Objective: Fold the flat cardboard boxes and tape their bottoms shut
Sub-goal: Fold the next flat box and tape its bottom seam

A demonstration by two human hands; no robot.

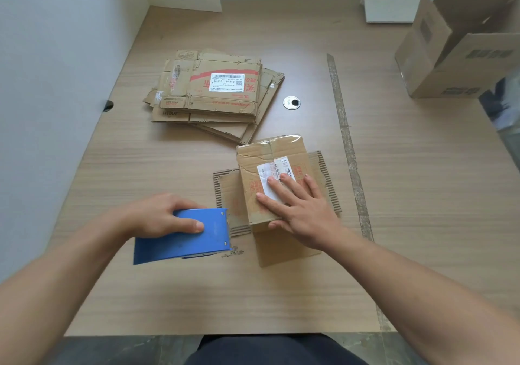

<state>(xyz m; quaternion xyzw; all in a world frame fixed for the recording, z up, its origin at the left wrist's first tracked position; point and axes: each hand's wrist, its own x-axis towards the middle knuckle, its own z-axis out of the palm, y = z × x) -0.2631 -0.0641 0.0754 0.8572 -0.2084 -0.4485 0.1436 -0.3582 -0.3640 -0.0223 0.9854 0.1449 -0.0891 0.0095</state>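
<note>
**Small box pinned flat, tape dispenser waiting at its left**

A small cardboard box (270, 164) sits just right of centre frame, turned so its closed flaps face up. Its long axis runs from the lower part of the frame toward the top, tilted slightly left, and the centre seam follows that line. Glossy tape shows at its far edge. Loose flaps splay out on the table around its base.

The right hand (298, 209) lies on the near half of the box with fingers straight and spread, pressing it down; the thumb rests at the near edge.

To the lower left, just beside the box's left flap, the left hand (157, 215) grips a blue tape dispenser (183, 240), its front end pointing right toward the box. The dispenser hand is the nearer one to the seam's near end, so the likely approach is rightward and then away along the seam.

A stack of flat boxes (213, 91) lies well apart in the upper centre. A large open box (461, 46) stands in the upper right, on the same wooden table (197, 294).
</note>
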